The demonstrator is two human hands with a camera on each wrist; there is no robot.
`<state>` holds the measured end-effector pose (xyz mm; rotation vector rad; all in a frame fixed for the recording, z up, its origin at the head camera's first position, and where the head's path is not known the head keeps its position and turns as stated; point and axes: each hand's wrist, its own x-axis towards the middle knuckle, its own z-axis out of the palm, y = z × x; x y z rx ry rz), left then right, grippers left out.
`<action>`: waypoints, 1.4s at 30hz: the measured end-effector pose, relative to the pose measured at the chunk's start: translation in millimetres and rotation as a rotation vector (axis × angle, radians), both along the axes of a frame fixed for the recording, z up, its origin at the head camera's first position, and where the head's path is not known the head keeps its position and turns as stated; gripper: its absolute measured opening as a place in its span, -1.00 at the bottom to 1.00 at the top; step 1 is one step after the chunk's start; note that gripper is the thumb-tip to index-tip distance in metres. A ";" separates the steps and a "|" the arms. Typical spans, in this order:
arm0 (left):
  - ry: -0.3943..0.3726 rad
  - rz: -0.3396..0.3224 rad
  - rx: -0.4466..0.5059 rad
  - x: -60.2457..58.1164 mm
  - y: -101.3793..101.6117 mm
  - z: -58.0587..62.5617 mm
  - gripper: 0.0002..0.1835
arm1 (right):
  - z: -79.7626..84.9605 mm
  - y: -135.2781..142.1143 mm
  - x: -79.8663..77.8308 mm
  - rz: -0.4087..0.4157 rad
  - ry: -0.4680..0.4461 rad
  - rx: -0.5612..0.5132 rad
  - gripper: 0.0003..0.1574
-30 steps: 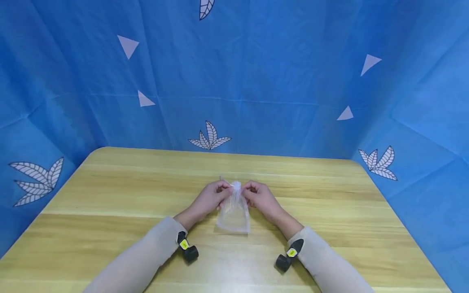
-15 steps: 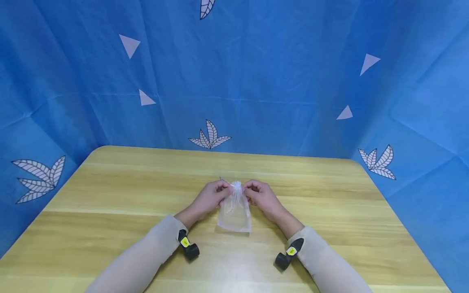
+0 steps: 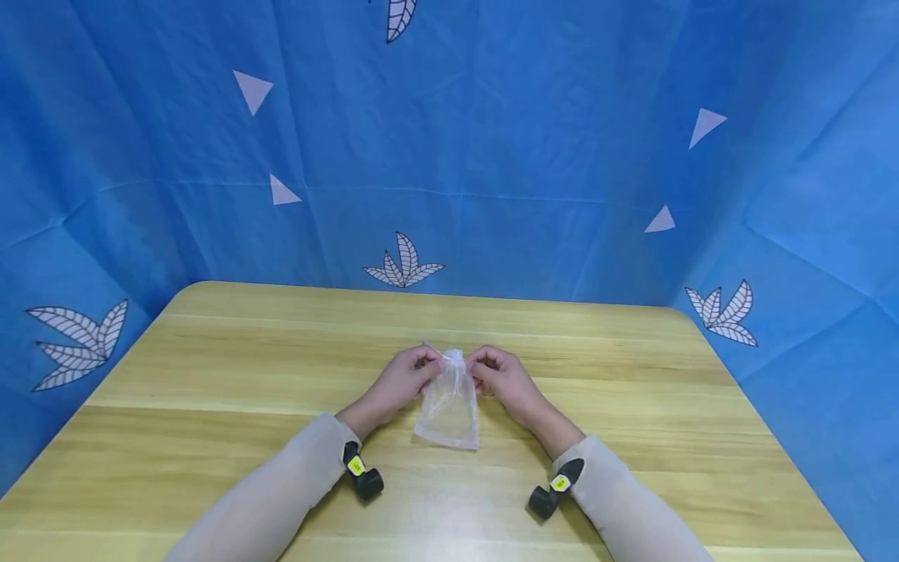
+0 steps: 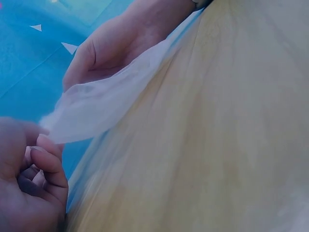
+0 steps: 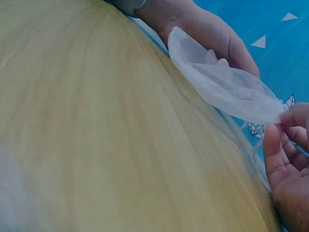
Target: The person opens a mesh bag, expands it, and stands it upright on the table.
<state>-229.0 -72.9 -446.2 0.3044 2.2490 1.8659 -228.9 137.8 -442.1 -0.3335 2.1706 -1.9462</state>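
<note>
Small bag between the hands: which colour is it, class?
The small bag is sheer white; it shows best in the right wrist view.

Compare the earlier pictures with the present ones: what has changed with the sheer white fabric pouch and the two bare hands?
Nothing has clearly moved, been taken hold of or let go. The bare left hand and bare right hand still pinch the sheer white fabric pouch near its gathered neck.
</note>
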 end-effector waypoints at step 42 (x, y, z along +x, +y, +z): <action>-0.031 0.061 0.092 -1.0 -0.7 0.7 -0.85 | -1.4 0.8 -2.2 -0.021 -0.018 -0.095 -0.87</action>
